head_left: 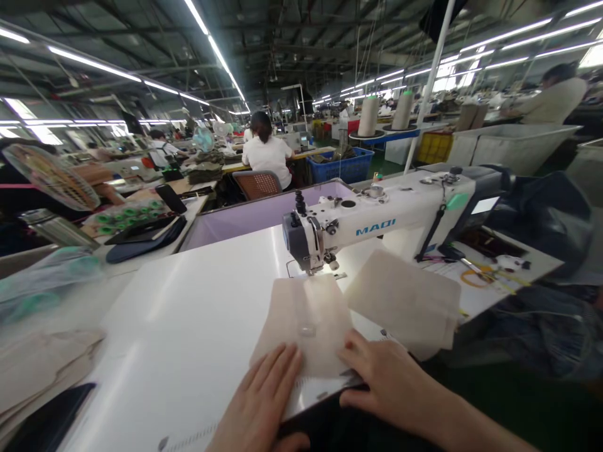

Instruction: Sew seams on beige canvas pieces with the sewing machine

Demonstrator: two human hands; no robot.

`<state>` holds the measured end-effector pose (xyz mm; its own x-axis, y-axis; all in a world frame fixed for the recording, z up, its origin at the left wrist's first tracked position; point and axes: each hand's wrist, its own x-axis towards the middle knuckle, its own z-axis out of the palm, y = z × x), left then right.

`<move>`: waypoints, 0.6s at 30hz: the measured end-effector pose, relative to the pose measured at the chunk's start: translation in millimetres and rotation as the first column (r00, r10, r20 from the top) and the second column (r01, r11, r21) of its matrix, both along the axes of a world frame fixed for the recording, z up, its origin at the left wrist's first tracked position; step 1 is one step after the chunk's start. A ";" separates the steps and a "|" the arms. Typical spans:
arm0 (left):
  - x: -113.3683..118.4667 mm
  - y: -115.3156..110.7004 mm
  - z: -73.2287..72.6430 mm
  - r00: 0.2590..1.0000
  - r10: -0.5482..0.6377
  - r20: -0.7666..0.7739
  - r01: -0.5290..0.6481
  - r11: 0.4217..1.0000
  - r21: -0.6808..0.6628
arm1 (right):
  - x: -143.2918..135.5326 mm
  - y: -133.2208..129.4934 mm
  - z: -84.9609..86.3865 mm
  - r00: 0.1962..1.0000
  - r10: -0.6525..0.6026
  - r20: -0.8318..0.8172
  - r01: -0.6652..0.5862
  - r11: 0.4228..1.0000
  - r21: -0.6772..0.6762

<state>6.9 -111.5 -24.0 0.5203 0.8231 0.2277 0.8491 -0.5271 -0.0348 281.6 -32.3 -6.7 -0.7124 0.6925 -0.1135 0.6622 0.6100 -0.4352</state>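
A beige fabric piece (308, 314) lies on the white sewing table, its far edge under the needle area of a white sewing machine (377, 216). A small pale tab shows on the middle of the fabric. My left hand (264, 389) rests flat on its near left edge, fingers stretched out. My right hand (386, 376) is at the near right corner, fingertips on the fabric. Between its finger and thumb shows a small grey pointed tool (351, 378), mostly hidden and blurred. To the right, more beige fabric pieces (405, 301) lie overlapping beside the machine.
Scissors with orange handles (478, 274) lie right of the machine. More beige fabric (42, 364) is stacked at the left. A steel bottle (59, 229) and a fan (51, 176) stand far left. A person in white (267, 154) sits ahead, beside a blue crate (342, 166).
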 end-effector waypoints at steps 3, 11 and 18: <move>0.6 -12.9 -14.7 0.999 0.037 -0.015 -0.037 0.999 0.030 | 7.4 7.3 -5.2 0.994 0.074 -0.077 -0.075 0.997 -0.014; -33.2 -28.8 -40.8 0.989 -0.046 0.142 0.034 0.995 0.089 | 26.0 13.1 -26.1 0.965 0.234 -0.118 -0.237 0.971 -0.012; -33.3 -5.5 1.2 0.674 0.488 0.555 -0.251 0.857 -0.449 | 9.4 39.3 -14.3 0.903 -0.180 -0.391 0.041 0.940 -0.338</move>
